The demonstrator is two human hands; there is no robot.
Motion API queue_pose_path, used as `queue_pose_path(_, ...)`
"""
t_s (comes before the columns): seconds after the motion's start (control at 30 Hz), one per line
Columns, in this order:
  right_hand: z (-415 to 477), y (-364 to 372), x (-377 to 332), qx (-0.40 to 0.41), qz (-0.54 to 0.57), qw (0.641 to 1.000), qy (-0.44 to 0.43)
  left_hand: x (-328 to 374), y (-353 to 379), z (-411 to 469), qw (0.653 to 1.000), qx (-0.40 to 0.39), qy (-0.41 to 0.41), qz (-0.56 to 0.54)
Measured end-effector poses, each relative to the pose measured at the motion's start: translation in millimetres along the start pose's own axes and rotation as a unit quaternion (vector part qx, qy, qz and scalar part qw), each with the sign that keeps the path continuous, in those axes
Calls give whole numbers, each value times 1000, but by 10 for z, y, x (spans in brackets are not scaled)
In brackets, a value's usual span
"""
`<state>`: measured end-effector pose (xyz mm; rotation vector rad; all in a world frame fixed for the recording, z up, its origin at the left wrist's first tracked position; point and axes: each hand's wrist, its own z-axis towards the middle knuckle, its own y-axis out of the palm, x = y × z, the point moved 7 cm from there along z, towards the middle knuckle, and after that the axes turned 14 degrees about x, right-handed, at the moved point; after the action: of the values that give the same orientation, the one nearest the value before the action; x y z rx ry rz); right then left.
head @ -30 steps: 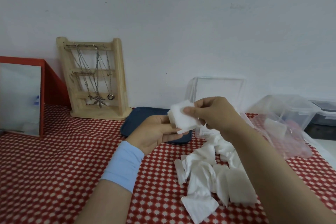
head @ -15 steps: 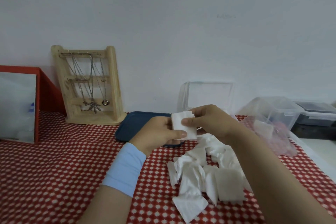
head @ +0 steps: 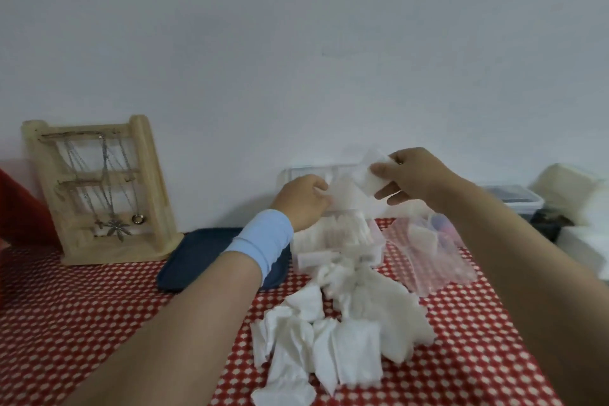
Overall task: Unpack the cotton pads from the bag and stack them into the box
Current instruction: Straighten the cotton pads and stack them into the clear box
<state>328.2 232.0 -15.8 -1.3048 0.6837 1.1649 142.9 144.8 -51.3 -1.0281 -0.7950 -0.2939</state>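
A small stack of white cotton pads (head: 370, 175) is pinched in my right hand (head: 415, 178), raised above the clear plastic box (head: 375, 245) at the back of the table. My left hand (head: 303, 201) is beside it over the box, its fingers curled on a blurred thin white pad (head: 344, 193). The box holds upright pads. A loose pile of cotton pads (head: 333, 336) lies on the red dotted cloth in front of the box. To the right of the box lies the crumpled pinkish transparent bag (head: 431, 254).
A dark blue lid (head: 197, 260) lies left of the box, under my left forearm. A wooden jewellery stand (head: 99, 191) leans on the wall at the left, beside a red frame (head: 19, 211). Plastic containers (head: 514, 201) stand at the far right.
Both hands moved forward and up from in front of the box to above it. They have drawn apart, and the stack they held together is now in the right hand.
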Motion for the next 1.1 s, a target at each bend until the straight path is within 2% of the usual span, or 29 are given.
queue_pose_path(0.07,66,-69,138,20,13,1000,17,133,284,72,994,-53,56,78)
queue_pose_path(0.13,110,-76,272,26,27,999,37,177,592,112,973,-119,101,171)
queue_pose_path(0.2,143,-42,396,27,54,996,66,118,812,114,944,-178,111,253)
queue_pose_path(0.27,170,24,491,20,78,992,98,36,906,111,933,-201,106,280)
queue_pose_path(0.43,204,197,640,-5,57,989,134,34,902,210,946,-134,123,267)
queue_pose_path(0.57,199,252,688,-26,56,988,139,96,969,297,943,-95,128,292)
queue_pose_path(0.7,176,264,747,-32,29,990,138,108,1091,302,935,-112,143,305)
queue_pose_path(0.77,162,311,790,-35,-58,991,118,91,1074,316,917,-108,157,350)
queue_pose_path(0.87,198,382,805,-19,-203,978,44,10,948,354,891,-102,152,416)
queue_pose_path(1.1,326,472,629,52,-265,962,-30,-126,903,348,917,-95,127,366)
